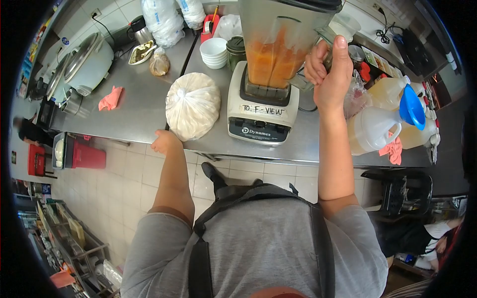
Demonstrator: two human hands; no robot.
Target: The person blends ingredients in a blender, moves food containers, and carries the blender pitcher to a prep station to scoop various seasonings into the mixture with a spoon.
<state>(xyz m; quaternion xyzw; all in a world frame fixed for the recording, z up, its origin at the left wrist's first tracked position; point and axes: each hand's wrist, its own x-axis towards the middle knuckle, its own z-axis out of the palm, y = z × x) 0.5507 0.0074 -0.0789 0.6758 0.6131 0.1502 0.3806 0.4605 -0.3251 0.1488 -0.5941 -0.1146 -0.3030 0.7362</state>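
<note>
My right hand [329,69] is wrapped around the handle of a clear blender jar [256,35], its thumb pointing up. Orange liquid [273,62] fills the lower part of the jar, which stands on a white and black Dynamex blender base [261,111]. A dark lid [308,4] covers the jar at the top of the view. My left hand [166,142] is closed on the front edge of the steel table [136,119], just beside a tied plastic bag of pale contents [194,109].
White bowls [214,52] are stacked behind the bag. A pink cloth [111,98] and rice cooker [89,64] are on the left. Jugs [372,130] and a blue funnel [412,107] crowd the right. Bins [88,153] stand on the floor; a person [432,238] is at lower right.
</note>
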